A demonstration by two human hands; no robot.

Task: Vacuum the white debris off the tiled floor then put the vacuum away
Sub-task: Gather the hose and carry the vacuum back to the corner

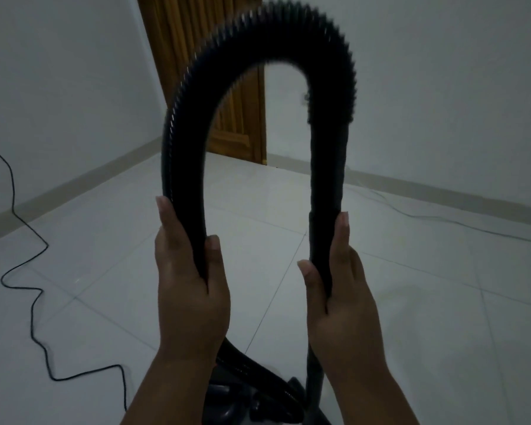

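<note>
Left of the fingers a black cord (47, 246) is trailing over the tiled floor (426, 317). The left hand (190, 283) is gripping one limb of the vacuum hose (181, 148), fingers curled round it. The hose is arching high above the fingertips and coming down into the right hand (339, 289), which is clamping the smooth cuff (328, 179). Both limbs are standing near upright, one per hand. The vacuum body (219, 395) is sitting below the wrists; no debris or container is showing

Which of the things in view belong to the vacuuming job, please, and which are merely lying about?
Job: hose, gripped by left hand and right hand; vacuum body; black cord; tiled floor.
Lying about: wooden door; thin cable near right wall.
</note>
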